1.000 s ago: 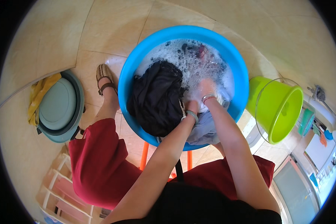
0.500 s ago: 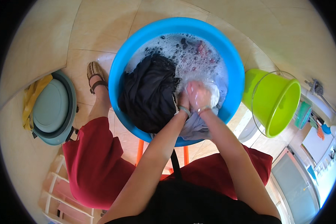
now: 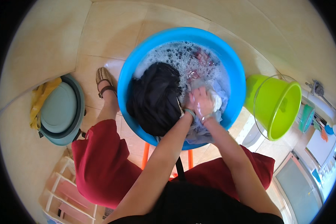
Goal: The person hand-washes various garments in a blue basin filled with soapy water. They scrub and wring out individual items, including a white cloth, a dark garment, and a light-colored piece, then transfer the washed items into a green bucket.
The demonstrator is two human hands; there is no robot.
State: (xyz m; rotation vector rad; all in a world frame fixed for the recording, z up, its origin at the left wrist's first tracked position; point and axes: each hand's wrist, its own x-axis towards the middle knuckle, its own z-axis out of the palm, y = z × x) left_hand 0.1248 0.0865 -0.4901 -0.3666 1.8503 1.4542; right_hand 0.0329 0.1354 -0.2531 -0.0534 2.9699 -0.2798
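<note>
A blue basin (image 3: 237,93) holds soapy water with foam (image 3: 175,52) and wet clothes. In its near right part my two hands are pressed together on wet light-coloured cloth. My right hand (image 3: 202,100) is closed, its back upward, against white cloth (image 3: 217,100). Tucked close beside it is my left hand (image 3: 189,103), closed, its fingers mostly hidden by the right hand and the cloth. Grey-blue cloth (image 3: 199,132) bunches below my wrists. A black garment (image 3: 155,99) heaps up on the left, touching my left wrist. Reddish cloth (image 3: 202,58) shows through the suds at the back.
The basin rests on a stand with orange legs (image 3: 145,155), between my knees. A lime-green bucket (image 3: 267,108) with a wire handle leans open-side right. On the left are a grey-green folded tub (image 3: 59,110) with a yellow cloth (image 3: 43,100) and a white rack (image 3: 65,190).
My hands, still together on the light cloth, have shifted slightly against it. More reddish cloth shows in the foam. The whole view has moved a little, so everything sits lower and rightward.
</note>
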